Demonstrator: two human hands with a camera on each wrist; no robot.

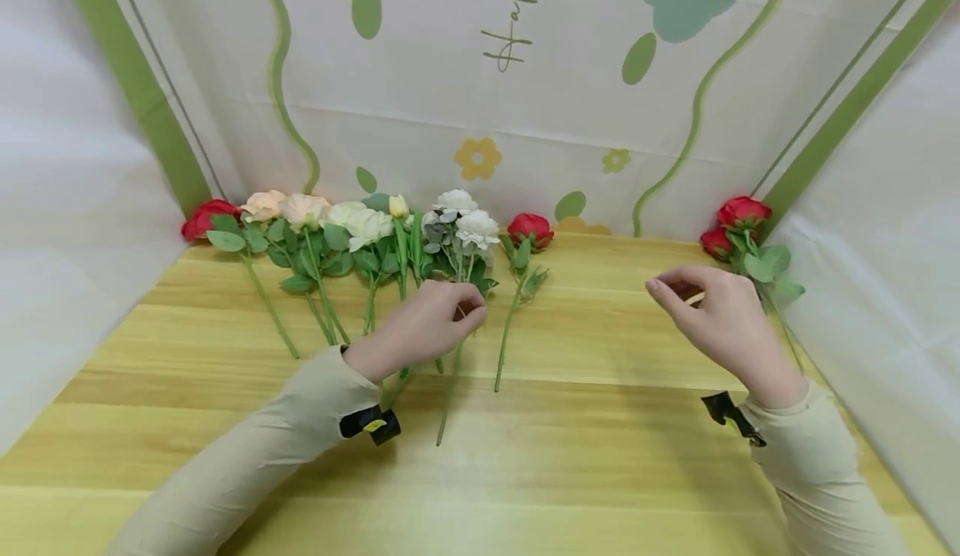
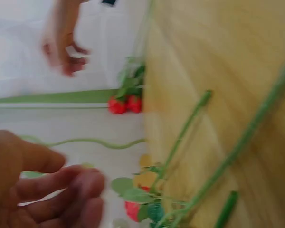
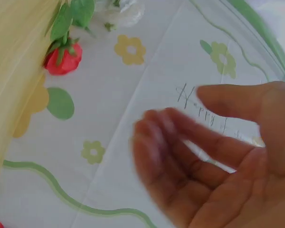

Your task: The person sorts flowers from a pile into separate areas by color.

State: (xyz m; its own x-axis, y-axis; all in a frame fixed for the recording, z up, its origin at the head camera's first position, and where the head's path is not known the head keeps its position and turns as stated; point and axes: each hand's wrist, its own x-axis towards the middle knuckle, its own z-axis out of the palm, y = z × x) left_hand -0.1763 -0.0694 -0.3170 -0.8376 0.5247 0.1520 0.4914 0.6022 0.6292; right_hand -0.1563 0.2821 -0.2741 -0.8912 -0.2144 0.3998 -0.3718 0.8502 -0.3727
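My left hand (image 1: 422,328) hovers over the stems at mid-table, its fingers loosely bent. In the left wrist view the thumb and fingertips stand apart with nothing between them. Just beyond that hand lie white flowers (image 1: 477,229), whose long stem runs toward me beneath it. A single red rose (image 1: 530,229) lies to their right. Over the right side of the table is my right hand (image 1: 726,323), loosely curved and holding nothing, as the right wrist view also shows. Nearest to it, at the far right corner, are red roses (image 1: 742,212) with green leaves.
Along the back of the wooden table (image 1: 570,464) lie another red rose (image 1: 210,219), peach roses (image 1: 303,209), cream roses (image 1: 363,224) and a pale yellow tulip (image 1: 399,206). A printed cloth (image 1: 420,81) hangs behind, and white cloth walls (image 1: 892,231) stand at both sides.
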